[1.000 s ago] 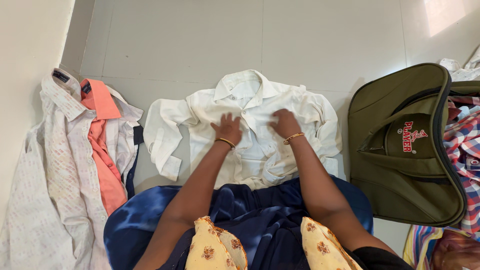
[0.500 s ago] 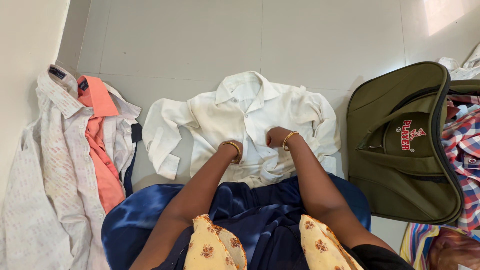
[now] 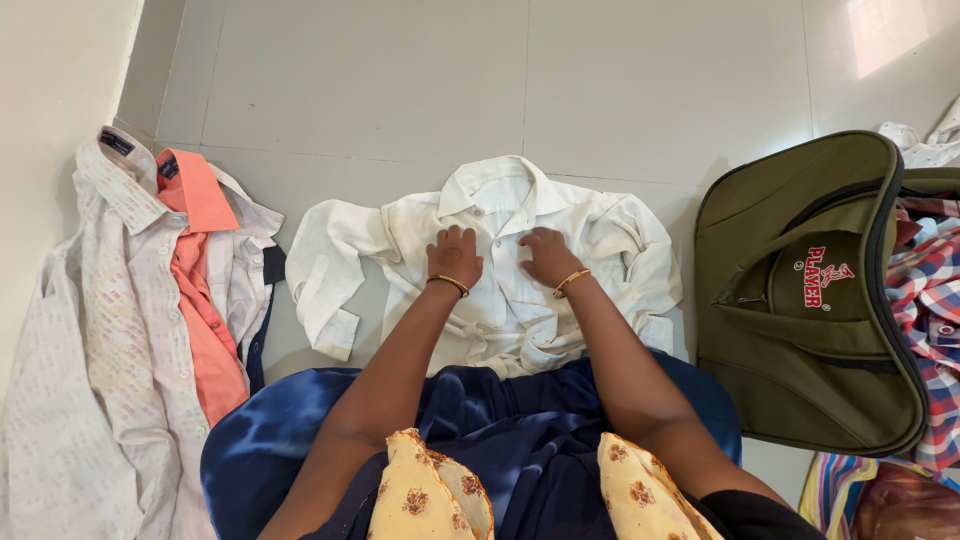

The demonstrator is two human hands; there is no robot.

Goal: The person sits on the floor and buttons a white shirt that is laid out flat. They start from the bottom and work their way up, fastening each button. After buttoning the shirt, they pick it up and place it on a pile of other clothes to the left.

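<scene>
Shirt [image 3: 500, 300], white, lies face-up on floor [image 3: 400, 80], collar away from person. Left of it: pile of shirts [image 3: 150, 300] by wall. Left hand [image 3: 455, 257] and right hand [image 3: 548, 257] rest flat on its chest, fingers spread, gripping nothing. Right: olive bag [image 3: 810, 300], unzipped.

The checked cloth [image 3: 935, 300] runs off the right edge, and the white shirt's [image 3: 500, 260] hem hides beneath the blue skirt [image 3: 470, 420].
</scene>
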